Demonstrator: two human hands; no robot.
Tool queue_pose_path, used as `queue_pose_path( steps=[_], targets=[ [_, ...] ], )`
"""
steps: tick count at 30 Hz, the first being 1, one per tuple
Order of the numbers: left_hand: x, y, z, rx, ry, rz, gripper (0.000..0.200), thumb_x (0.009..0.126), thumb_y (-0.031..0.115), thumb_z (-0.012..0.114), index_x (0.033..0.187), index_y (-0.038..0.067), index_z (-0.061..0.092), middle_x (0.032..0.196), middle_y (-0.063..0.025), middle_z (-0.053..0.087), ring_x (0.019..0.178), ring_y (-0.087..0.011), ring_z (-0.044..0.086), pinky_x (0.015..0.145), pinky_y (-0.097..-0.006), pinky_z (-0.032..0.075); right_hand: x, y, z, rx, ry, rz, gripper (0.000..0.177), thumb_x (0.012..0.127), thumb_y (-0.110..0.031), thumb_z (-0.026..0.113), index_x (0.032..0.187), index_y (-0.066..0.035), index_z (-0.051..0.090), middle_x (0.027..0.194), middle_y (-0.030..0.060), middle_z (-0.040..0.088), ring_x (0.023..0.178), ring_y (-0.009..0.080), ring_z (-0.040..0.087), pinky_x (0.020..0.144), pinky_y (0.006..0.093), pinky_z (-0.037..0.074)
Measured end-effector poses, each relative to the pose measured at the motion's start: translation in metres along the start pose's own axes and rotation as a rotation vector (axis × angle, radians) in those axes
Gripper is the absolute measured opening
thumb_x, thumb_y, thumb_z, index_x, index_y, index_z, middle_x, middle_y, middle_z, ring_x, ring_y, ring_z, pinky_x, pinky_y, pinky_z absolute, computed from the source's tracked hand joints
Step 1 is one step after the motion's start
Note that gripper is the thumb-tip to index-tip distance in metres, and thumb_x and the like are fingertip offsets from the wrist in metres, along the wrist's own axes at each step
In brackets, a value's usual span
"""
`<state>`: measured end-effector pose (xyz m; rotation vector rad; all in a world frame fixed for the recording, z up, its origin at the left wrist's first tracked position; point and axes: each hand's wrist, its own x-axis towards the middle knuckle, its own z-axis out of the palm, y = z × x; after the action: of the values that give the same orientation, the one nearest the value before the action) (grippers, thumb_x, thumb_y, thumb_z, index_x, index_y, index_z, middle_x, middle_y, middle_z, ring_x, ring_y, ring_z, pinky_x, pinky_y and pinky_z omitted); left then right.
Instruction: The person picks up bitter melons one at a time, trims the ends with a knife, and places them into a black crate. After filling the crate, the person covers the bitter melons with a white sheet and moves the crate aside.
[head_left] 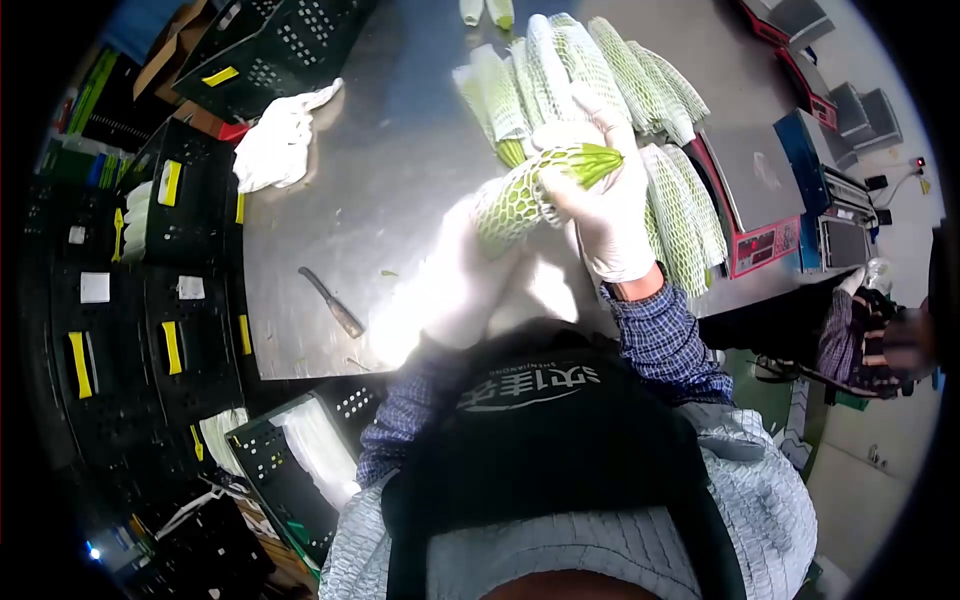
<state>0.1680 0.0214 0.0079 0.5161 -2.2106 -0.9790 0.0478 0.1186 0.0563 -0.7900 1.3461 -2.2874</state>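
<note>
A long green vegetable (520, 195), ridged at its bare tip and mostly covered by a white foam net sleeve, is held in front of me above the table. My right hand (612, 215), in a white glove, is closed around it near the bare end, thumb on the near side. My left hand (455, 275), also gloved, closes on the sleeve's lower end; glare washes out most of its fingers. Just beyond my hands lie several netted vegetables (565, 70) side by side, and more netted ones (685, 215) lie to the right.
A knife (332, 303) lies on the metal table (330, 230) at the left, with a white cloth (288, 138) farther back. Dark crates (265, 60) with yellow tags line the left side. Red-edged scales (755, 190) stand at right, with another person (850, 330) beyond.
</note>
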Motion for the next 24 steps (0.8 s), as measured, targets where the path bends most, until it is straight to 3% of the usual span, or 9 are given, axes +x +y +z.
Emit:
queue_pose_path(
  steps=[4, 7, 11, 13, 15, 18, 20, 23, 24],
  targets=[
    [0.006, 0.008, 0.000, -0.406, -0.313, -0.372, 0.054, 0.072, 0.019, 0.084, 0.115, 0.003, 0.056, 0.102, -0.0090, 0.069, 0.087, -0.0174, 0.067, 0.081, -0.0334, 0.055, 0.018, -0.011, -0.035, 0.187, 0.169, -0.221, 0.063, 0.089, -0.006, 0.068, 0.142, 0.004, 0.035, 0.105, 0.0099, 0.062, 0.101, 0.0185, 0.061, 0.094, 0.0344, 0.050],
    [-0.016, -0.029, 0.022, -0.693, -0.396, -0.564, 0.044, 0.085, 0.019, 0.072, 0.121, 0.000, 0.053, 0.107, -0.0103, 0.067, 0.092, -0.0175, 0.065, 0.084, -0.0326, 0.054, -0.002, 0.005, -0.041, -0.097, 0.238, -0.007, 0.052, 0.094, -0.010, 0.061, 0.139, 0.000, 0.036, 0.115, 0.0106, 0.058, 0.103, 0.0168, 0.058, 0.094, 0.0322, 0.049],
    [-0.007, 0.001, 0.029, -0.972, -0.614, -0.785, 0.053, 0.101, 0.023, 0.050, 0.146, -0.001, 0.036, 0.144, -0.0157, 0.045, 0.134, -0.0246, 0.042, 0.109, -0.0352, 0.037, -0.059, 0.041, -0.053, -0.505, -0.010, 0.156, 0.063, 0.085, -0.016, 0.072, 0.138, 0.000, 0.041, 0.129, 0.0109, 0.054, 0.119, 0.0207, 0.054, 0.102, 0.0343, 0.043],
    [-0.007, -0.024, 0.055, -1.007, -0.698, -0.597, 0.057, 0.103, 0.023, 0.048, 0.152, 0.001, 0.029, 0.158, -0.0140, 0.029, 0.148, -0.0228, 0.020, 0.118, -0.0338, 0.022, -0.062, 0.027, -0.076, -0.410, 0.065, 0.232, 0.060, 0.083, -0.008, 0.070, 0.136, -0.001, 0.044, 0.125, 0.0094, 0.056, 0.116, 0.0198, 0.054, 0.101, 0.0334, 0.043],
    [-0.007, -0.022, 0.050, -0.772, -0.803, -0.425, 0.057, 0.102, 0.024, 0.049, 0.151, 0.002, 0.030, 0.153, -0.0134, 0.036, 0.145, -0.0218, 0.027, 0.116, -0.0324, 0.026, -0.061, 0.015, -0.119, -0.630, 0.148, 0.197, 0.063, 0.081, -0.009, 0.071, 0.138, -0.001, 0.044, 0.125, 0.0113, 0.058, 0.115, 0.0208, 0.056, 0.100, 0.0336, 0.045],
    [-0.011, -0.038, 0.054, -0.785, -0.833, -0.528, 0.053, 0.097, 0.015, 0.059, 0.144, 0.003, 0.038, 0.121, -0.0084, 0.053, 0.110, -0.0178, 0.051, 0.094, -0.0293, 0.042, -0.039, -0.023, -0.172, -1.251, 0.253, 0.172, 0.075, 0.080, -0.018, 0.072, 0.145, -0.002, 0.037, 0.124, 0.0199, 0.059, 0.114, 0.0285, 0.060, 0.095, 0.0369, 0.049],
    [-0.015, -0.047, 0.060, -0.840, -0.730, -0.483, 0.042, 0.092, 0.008, 0.064, 0.131, 0.001, 0.048, 0.090, -0.0036, 0.055, 0.075, -0.0129, 0.054, 0.068, -0.0251, 0.049, -0.035, -0.017, -0.233, -1.760, 0.185, -0.040, 0.083, 0.081, -0.028, 0.071, 0.149, -0.003, 0.031, 0.123, 0.0243, 0.058, 0.107, 0.0351, 0.062, 0.091, 0.0411, 0.051],
    [-0.026, -0.077, 0.074, -0.576, -0.636, -0.317, 0.039, 0.090, 0.010, 0.067, 0.125, 0.000, 0.051, 0.095, -0.0045, 0.056, 0.080, -0.0140, 0.055, 0.072, -0.0273, 0.050, -0.018, 0.002, -0.287, -1.862, 0.192, 0.418, 0.085, 0.083, -0.033, 0.068, 0.151, -0.005, 0.026, 0.120, 0.0254, 0.059, 0.099, 0.0389, 0.064, 0.084, 0.0447, 0.053],
    [-0.026, -0.082, 0.074, -0.533, -0.644, -0.324, 0.041, 0.091, 0.010, 0.067, 0.126, 0.000, 0.050, 0.099, -0.0050, 0.056, 0.084, -0.0141, 0.056, 0.075, -0.0276, 0.050, -0.012, 0.009, -0.299, -1.991, 0.109, 0.499, 0.074, 0.084, -0.033, 0.067, 0.146, -0.004, 0.037, 0.114, 0.0250, 0.062, 0.094, 0.0401, 0.064, 0.083, 0.0449, 0.053]
  ],
)
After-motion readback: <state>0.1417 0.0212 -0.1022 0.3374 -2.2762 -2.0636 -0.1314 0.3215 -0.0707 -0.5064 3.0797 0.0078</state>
